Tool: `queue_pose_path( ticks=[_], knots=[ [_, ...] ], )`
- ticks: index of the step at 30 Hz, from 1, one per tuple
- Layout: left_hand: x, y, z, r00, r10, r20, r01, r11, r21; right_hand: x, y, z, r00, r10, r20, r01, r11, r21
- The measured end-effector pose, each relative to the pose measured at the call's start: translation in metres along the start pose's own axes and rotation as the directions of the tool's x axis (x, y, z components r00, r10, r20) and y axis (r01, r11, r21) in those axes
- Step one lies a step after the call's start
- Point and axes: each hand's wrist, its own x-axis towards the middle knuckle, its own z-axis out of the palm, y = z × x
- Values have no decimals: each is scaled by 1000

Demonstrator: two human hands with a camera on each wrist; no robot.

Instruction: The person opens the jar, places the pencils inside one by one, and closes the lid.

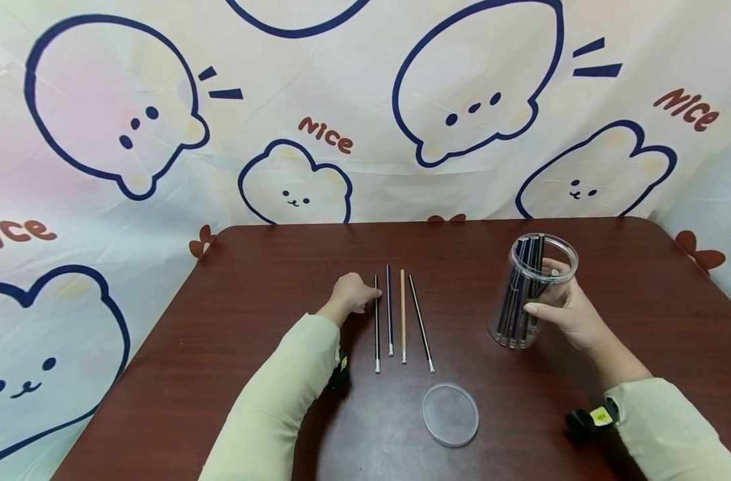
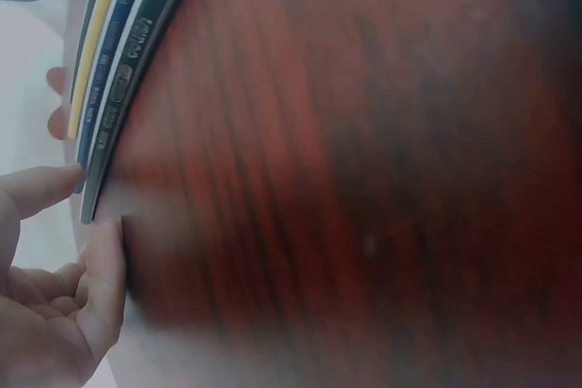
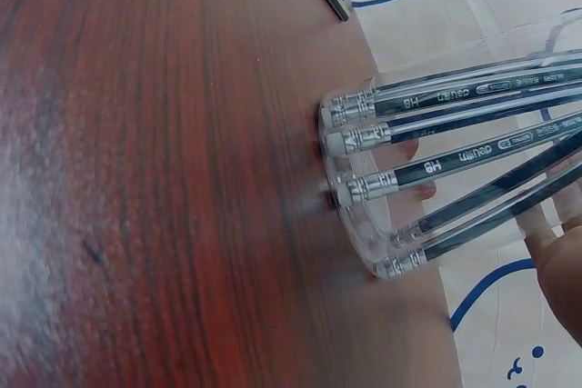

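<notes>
My left hand (image 1: pixel 350 292) reaches to the far end of a black pencil (image 1: pixel 377 337), the leftmost of several on the table. In the left wrist view its thumb and a finger stand apart around that pencil's end, the other fingers curled. Beside it lie a blue pencil (image 1: pixel 389 314), a yellow pencil (image 1: pixel 403 324) and another dark pencil (image 1: pixel 422 324), slanted. My right hand (image 1: pixel 564 310) grips a clear round jar (image 1: pixel 494 327), tilted, its top uncovered. Dark pencils (image 3: pixel 455 163) stand inside it, eraser ends down against the base in the right wrist view.
A clear round lid (image 1: pixel 450 415) lies flat on the brown table (image 1: pixel 269 280), nearer me than the pencils. Behind the far table edge hangs a pale cloth (image 1: pixel 377 187) with cartoon drawings.
</notes>
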Motion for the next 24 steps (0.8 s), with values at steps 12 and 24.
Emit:
queue_pose_path(
  ticks=[12,24],
  knots=[
    [-3,2,-2,1000,14,-13,-14,998,56,-1,-3,-2,998,50,-36,-53,995,-85],
    [0,-3,-6,999,-27,28,29,996,-85,0,-2,-1,998,45,-35,-47,996,-71]
  ],
)
